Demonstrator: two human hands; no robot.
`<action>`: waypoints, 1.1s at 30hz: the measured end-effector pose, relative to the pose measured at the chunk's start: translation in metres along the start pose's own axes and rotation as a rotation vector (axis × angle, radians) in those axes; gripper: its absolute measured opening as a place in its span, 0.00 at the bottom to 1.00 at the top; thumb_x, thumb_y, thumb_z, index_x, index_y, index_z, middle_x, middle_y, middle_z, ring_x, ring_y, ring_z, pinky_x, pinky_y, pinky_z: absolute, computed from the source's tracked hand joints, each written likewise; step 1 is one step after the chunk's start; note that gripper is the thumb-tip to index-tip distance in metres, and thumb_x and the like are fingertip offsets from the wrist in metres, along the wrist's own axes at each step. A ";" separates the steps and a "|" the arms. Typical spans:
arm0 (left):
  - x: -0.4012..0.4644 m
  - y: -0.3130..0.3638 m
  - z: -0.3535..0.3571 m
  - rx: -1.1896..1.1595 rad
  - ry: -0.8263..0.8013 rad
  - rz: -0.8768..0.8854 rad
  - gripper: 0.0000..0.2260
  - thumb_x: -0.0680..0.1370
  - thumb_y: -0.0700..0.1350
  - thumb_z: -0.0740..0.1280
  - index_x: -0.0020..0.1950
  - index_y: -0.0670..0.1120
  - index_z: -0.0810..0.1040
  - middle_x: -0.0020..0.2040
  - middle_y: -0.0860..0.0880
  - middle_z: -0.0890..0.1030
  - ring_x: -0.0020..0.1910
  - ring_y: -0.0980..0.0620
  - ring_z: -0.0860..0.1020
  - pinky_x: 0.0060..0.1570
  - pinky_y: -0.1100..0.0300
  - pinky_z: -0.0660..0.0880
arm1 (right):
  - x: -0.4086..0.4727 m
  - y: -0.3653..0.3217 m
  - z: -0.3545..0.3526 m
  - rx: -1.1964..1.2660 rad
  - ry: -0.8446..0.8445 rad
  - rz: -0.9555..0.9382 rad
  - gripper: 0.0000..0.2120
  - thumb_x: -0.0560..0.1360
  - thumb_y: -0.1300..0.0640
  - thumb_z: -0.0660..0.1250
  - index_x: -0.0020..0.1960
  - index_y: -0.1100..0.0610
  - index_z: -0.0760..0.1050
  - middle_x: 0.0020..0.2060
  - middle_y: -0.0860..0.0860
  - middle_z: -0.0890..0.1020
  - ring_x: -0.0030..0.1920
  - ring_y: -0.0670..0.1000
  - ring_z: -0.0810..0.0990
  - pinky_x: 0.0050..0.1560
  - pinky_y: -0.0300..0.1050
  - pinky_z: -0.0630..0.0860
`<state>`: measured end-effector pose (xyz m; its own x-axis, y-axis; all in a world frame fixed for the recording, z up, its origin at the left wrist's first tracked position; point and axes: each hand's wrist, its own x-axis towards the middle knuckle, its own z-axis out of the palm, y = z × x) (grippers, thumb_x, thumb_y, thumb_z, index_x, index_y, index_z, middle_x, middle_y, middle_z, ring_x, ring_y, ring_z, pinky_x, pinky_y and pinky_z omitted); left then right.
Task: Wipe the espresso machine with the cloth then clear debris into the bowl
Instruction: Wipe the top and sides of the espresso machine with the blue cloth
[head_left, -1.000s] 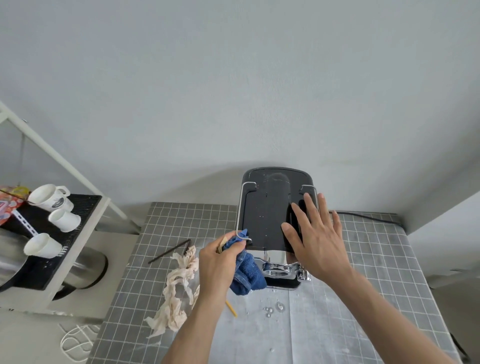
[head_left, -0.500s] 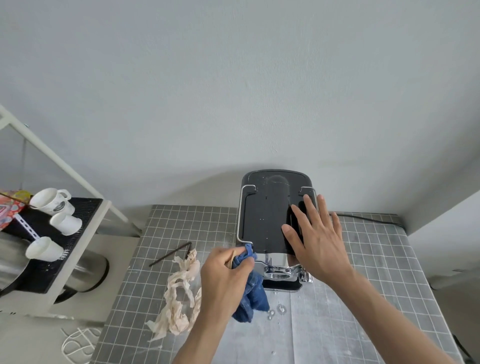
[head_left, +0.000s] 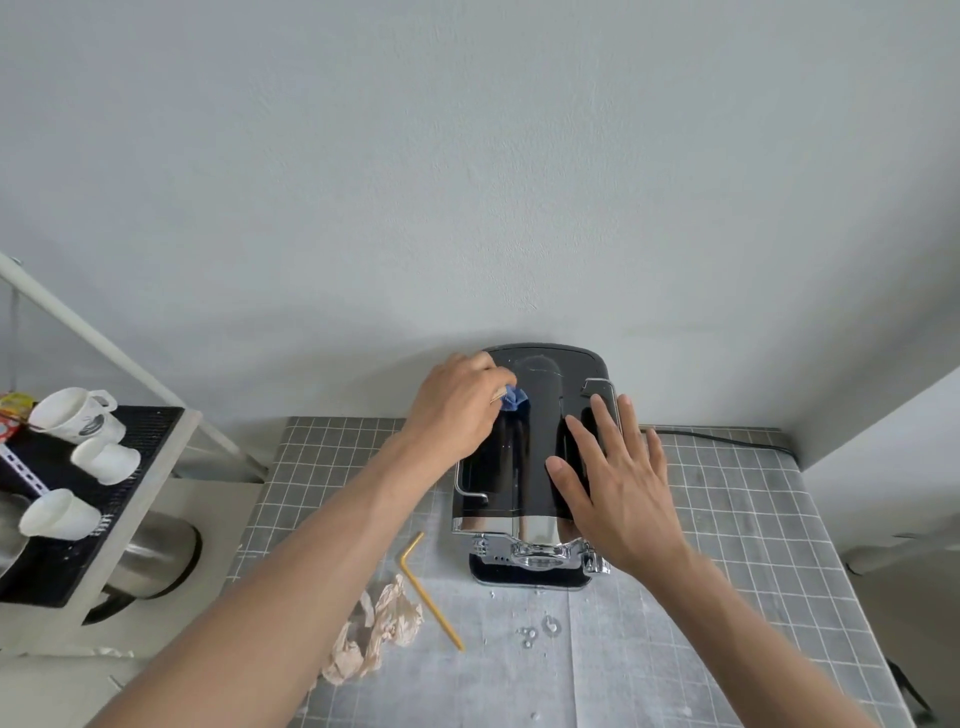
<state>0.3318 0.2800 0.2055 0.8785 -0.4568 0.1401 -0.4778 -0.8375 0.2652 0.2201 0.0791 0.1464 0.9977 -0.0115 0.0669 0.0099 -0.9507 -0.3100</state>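
Observation:
A black and chrome espresso machine (head_left: 524, 457) stands against the wall on the grid-patterned table. My left hand (head_left: 457, 410) grips a blue cloth (head_left: 513, 399) at the machine's back left top; most of the cloth is hidden under my fingers. My right hand (head_left: 618, 483) lies flat with fingers spread on the right side of the machine's top. Crumpled beige paper (head_left: 374, 639), a bent yellow straw (head_left: 428, 587) and a few water drops (head_left: 540, 629) lie on the table in front. No bowl shows.
The grey grid mat (head_left: 727, 519) covers the table. A black power cord (head_left: 727, 439) runs along the back right. To the left, a lower shelf holds three white cups (head_left: 78, 415) on a black mat, with a steel pot (head_left: 156, 561) below.
My left hand with the cloth has gone from the machine's front left corner up to its back left top. The yellow straw now lies uncovered on the table. My right hand stayed put.

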 end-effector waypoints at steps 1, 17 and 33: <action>0.003 0.002 0.001 0.053 -0.021 0.024 0.13 0.80 0.42 0.70 0.63 0.52 0.83 0.59 0.51 0.82 0.55 0.45 0.77 0.55 0.49 0.74 | 0.000 0.000 0.000 -0.002 -0.008 0.002 0.33 0.84 0.32 0.42 0.82 0.48 0.59 0.85 0.51 0.49 0.84 0.53 0.34 0.82 0.66 0.47; -0.045 0.003 -0.015 -0.108 -0.359 0.134 0.08 0.79 0.48 0.72 0.57 0.57 0.86 0.53 0.59 0.79 0.56 0.56 0.74 0.56 0.53 0.73 | 0.001 -0.001 0.000 0.004 -0.013 0.000 0.33 0.84 0.32 0.42 0.82 0.48 0.59 0.85 0.51 0.49 0.83 0.54 0.33 0.82 0.67 0.47; -0.044 0.007 -0.014 -0.098 -0.334 0.154 0.05 0.76 0.52 0.74 0.51 0.59 0.85 0.49 0.62 0.82 0.52 0.57 0.72 0.58 0.52 0.70 | 0.001 -0.003 -0.002 0.005 -0.035 0.010 0.33 0.84 0.32 0.42 0.82 0.47 0.57 0.85 0.51 0.48 0.83 0.54 0.33 0.82 0.67 0.46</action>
<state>0.2901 0.2982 0.2147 0.7390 -0.6613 -0.1287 -0.5874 -0.7260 0.3577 0.2212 0.0809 0.1496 0.9995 -0.0102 0.0303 -0.0001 -0.9489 -0.3156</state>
